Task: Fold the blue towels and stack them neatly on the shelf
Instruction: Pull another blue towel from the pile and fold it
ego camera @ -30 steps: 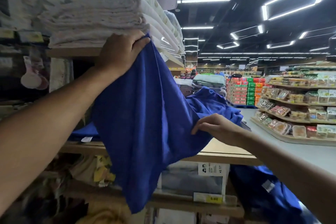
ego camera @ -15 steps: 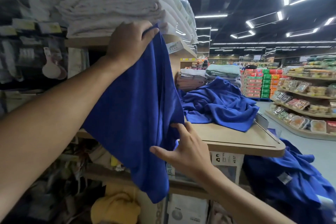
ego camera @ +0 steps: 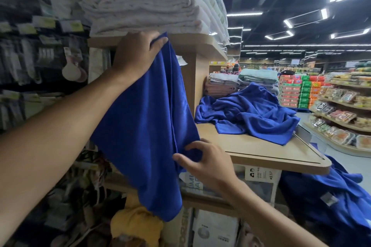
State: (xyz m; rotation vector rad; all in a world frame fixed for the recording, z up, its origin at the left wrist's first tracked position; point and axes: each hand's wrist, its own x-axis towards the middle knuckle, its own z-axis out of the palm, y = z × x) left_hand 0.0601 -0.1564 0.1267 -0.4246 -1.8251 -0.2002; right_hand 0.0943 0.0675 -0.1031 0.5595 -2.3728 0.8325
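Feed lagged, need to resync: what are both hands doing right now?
Left hand: closed, gripping the top of the hanging blue towel.
Right hand: closed, pinching that towel's side edge lower down.

Folded white linens (ego camera: 140, 10), packaged food (ego camera: 341, 134)

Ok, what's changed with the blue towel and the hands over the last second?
The right hand has drawn its edge of the blue cloth towel in from the right, so the towel now hangs narrower, doubled lengthwise; it pinches the lower edge. Unchanged: the left hand still grips the top corner, and the crumpled heap of blue towels lies on the tan wooden shelf.
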